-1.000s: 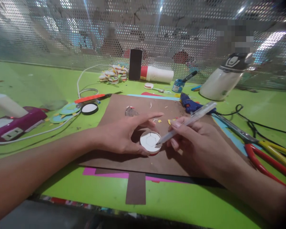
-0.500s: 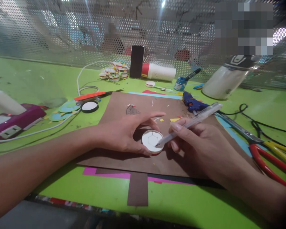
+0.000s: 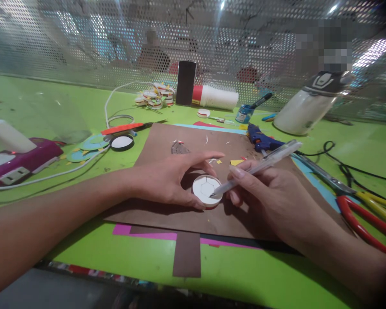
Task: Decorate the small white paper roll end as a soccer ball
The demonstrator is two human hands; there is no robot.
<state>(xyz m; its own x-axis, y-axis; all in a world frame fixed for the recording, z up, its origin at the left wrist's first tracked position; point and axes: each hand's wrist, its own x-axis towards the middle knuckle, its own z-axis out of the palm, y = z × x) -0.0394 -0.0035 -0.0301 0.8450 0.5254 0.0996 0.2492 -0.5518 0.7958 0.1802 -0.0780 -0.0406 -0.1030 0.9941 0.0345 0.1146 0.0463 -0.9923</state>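
Between the thumb and fingers of my left hand point(image 3: 173, 178) is a small round white disc point(image 3: 207, 188) with a raised rim. A dark hexagon with short lines running from it is drawn on its face. My right hand point(image 3: 263, 189) grips a clear-barrelled pen point(image 3: 260, 165), its tip touching the lower part of the disc. Both hands rest over a brown sheet point(image 3: 161, 214). Small scraps, among them a yellow piece point(image 3: 236, 162), lie just beyond my fingers.
A blue glue gun point(image 3: 260, 139) and large scissors point(image 3: 347, 189) lie at the right, near a white bottle point(image 3: 304, 111). Behind stand a phone point(image 3: 185, 83) and a blue paint jar point(image 3: 243, 113). An orange cutter knife point(image 3: 122, 128) and a purple power strip point(image 3: 28, 161) are at left.
The view has shifted very slightly. Both hands keep their hold, and the pen tip stays at nearly the same spot on the disc.
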